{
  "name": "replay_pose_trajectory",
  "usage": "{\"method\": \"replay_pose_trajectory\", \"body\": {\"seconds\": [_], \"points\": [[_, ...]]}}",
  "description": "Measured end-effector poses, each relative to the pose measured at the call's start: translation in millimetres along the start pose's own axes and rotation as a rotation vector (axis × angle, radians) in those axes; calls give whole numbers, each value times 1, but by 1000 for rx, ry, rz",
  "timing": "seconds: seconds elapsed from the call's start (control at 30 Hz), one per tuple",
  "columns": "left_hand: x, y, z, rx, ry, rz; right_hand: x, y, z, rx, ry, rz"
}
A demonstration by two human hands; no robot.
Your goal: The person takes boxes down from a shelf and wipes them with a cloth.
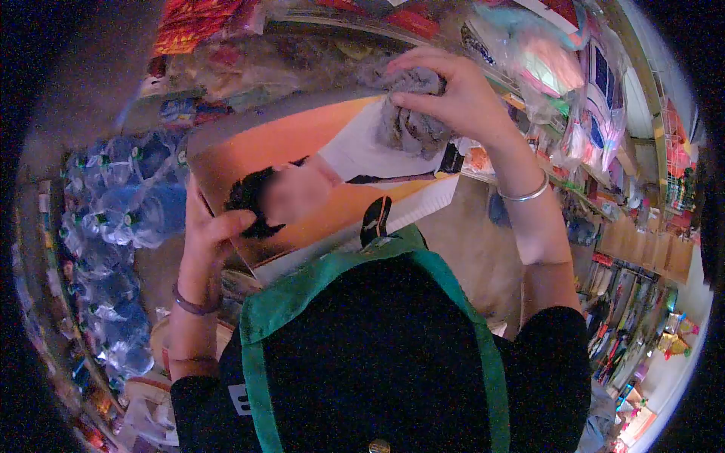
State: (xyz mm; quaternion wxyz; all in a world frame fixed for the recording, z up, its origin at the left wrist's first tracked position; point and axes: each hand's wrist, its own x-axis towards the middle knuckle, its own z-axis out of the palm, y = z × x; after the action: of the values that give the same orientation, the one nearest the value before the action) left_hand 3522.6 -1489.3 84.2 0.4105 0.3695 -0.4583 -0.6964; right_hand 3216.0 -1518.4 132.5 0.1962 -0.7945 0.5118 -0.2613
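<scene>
A cardboard box (340, 211) with an orange printed face is tilted in front of my chest. The print shows a dark-haired person in a white top. My left hand (215, 226) grips the box's left end, its thumb on the printed face and its other fingers largely hidden. A crumpled grey cloth (411, 124) is bunched in my right hand (449, 94). The cloth lies against the upper right part of the box's face, covering some of the print. The underside of the box is out of sight.
Several large clear plastic bottles (128, 215) stand on the left. Goods in clear plastic wrapping (547, 64) fill the upper right. Shelves packed with small items (619, 309) run along the right, below a brown cardboard piece (646, 245).
</scene>
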Motion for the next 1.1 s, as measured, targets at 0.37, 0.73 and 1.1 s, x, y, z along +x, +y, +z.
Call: {"method": "replay_pose_trajectory", "body": {"seconds": [0.37, 0.73, 1.1], "points": [[-1, -3, 0, -24, 9, 11, -5, 3, -2, 3, 15, 7], [-3, -5, 1, -45, 0, 23, -6, -5, -1, 50, 12, -23], [-4, -3, 3, -97, 45, -29, -5, -2, 7, 3, 14, -30]]}}
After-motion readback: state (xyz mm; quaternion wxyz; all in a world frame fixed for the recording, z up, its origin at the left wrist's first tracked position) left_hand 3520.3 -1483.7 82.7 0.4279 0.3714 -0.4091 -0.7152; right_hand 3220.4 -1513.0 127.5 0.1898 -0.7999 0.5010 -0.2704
